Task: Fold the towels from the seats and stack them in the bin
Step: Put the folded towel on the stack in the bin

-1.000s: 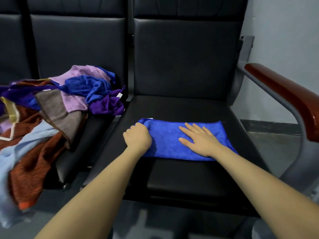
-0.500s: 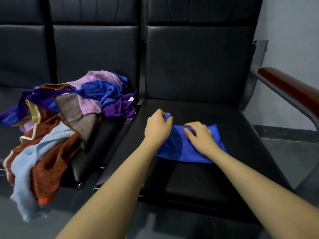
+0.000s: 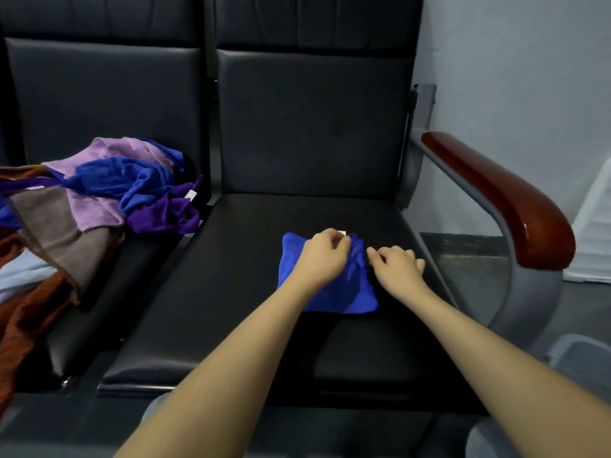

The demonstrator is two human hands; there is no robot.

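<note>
Here the blue towel (image 3: 334, 285) lies on the right-hand seat (image 3: 231, 292), already doubled into a small, roughly square packet — placed there, I judge, because the flat cushion gives a firm surface to fold against. The left hand (image 3: 322, 259) sits on top of it with fingers curled, pinching the upper layer near the far edge where a small white tag (image 3: 342, 232) pokes out; that grip looks meant to bring the carried edge down onto the layer beneath and square it up. The right hand (image 3: 398, 266) is at the towel's right edge, fingers curled, its fingertips close to the cloth; whether they actually pinch the fabric or only steady it I cannot tell.

The unfolded pile (image 3: 99, 200) — purple, blue, brown, rust and pale blue — is heaped on the next seat to the left, well apart from the work, so it stays out of the way until needed. A grey bin (image 3: 582, 355) rim shows at the lower right, just beside the armrest (image 3: 496, 200), near the right arm — handy for stacking. This fold looks nearly finished; many towels remain.
</note>
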